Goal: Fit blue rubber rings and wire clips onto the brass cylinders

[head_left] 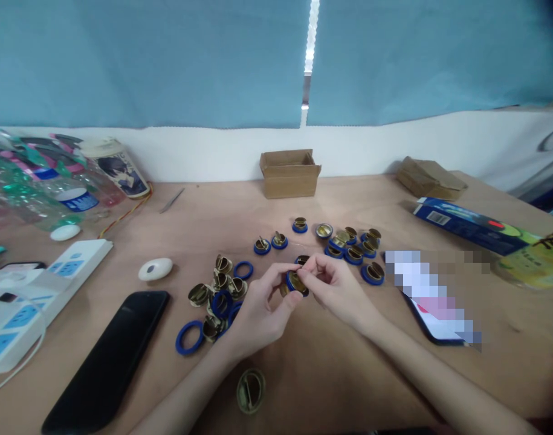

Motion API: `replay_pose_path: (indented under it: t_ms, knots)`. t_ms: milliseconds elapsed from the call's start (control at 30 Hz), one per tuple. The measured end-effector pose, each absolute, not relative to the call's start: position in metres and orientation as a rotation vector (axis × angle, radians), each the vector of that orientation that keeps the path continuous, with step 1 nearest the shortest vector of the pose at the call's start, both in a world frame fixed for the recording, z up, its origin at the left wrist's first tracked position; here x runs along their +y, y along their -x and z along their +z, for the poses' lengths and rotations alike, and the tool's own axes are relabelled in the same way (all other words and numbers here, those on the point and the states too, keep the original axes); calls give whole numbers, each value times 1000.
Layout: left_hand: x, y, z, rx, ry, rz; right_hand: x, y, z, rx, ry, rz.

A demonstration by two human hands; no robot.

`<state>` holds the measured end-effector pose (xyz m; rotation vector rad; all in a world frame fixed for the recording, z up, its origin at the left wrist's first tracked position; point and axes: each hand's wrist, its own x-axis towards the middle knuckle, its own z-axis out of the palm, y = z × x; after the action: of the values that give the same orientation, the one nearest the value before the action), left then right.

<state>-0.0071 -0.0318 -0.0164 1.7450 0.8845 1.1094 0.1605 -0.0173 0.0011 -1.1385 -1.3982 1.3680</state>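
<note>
Between both hands, near the middle of the table, is a round brass-coloured metal piece with a blue ring (296, 283). My left hand (269, 305) pinches its left and lower edge with thumb and fingers. At its upper right, the fingertips of my right hand (333, 287) press on it. Loose brass-coloured pieces (198, 295) and blue rings (189, 337) lie in a pile beside my left hand. Several pieces with blue rings (354, 254) sit beyond my right hand. One brass-coloured piece (251, 391) lies alone near the front, between my forearms.
A black phone (108, 362), white power strip (45, 302) and plastic bottles (35, 187) stand or lie at left. An open cardboard box (291, 181) is at the back. A partly blurred phone (433, 302) and a blue-yellow box (475, 226) lie at right.
</note>
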Motion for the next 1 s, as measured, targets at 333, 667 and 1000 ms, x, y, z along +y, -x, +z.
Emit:
replay_pose_path:
  t_ms: [333, 667, 1000]
  knots:
    - [-32, 5, -23, 893, -1764, 1141, -20, -158, 2, -1338, 1191, 1357]
    - [-31, 7, -28, 966, -1816, 1163, -24, -160, -3, -1508, 1257, 1166]
    - [-32, 10, -31, 1006, -1845, 1203, -24, -159, -1, -1615, 1259, 1042]
